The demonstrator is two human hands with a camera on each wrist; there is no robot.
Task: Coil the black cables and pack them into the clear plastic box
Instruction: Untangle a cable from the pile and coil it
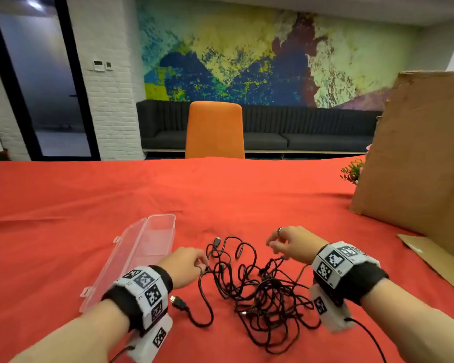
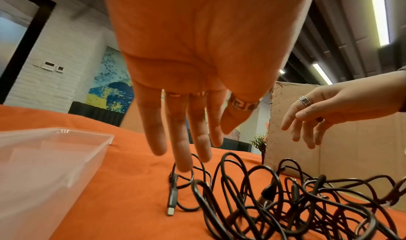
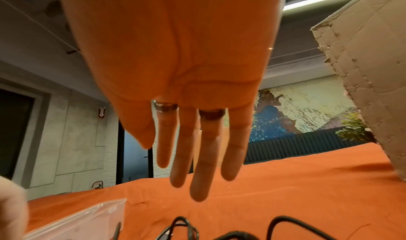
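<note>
A tangled heap of black cables [image 1: 257,292] lies on the red cloth in front of me. To its left the clear plastic box [image 1: 157,239] lies open, its lid [image 1: 116,260] folded out flat. My left hand [image 1: 198,263] reaches to the heap's left edge. In the left wrist view its fingers [image 2: 186,150] are straight and one tip touches a cable loop [image 2: 182,176]. My right hand [image 1: 278,244] hovers over the heap's far right side, fingers [image 3: 197,165] straight and holding nothing. A USB plug [image 1: 177,302] lies loose near my left wrist.
A tall cardboard box [image 1: 417,153] stands at the right, with a flat cardboard flap [image 1: 430,255] in front of it. A small plant [image 1: 351,170] sits beside it. An orange chair [image 1: 215,129] stands at the table's far edge. The red cloth [image 1: 63,205] covers the table.
</note>
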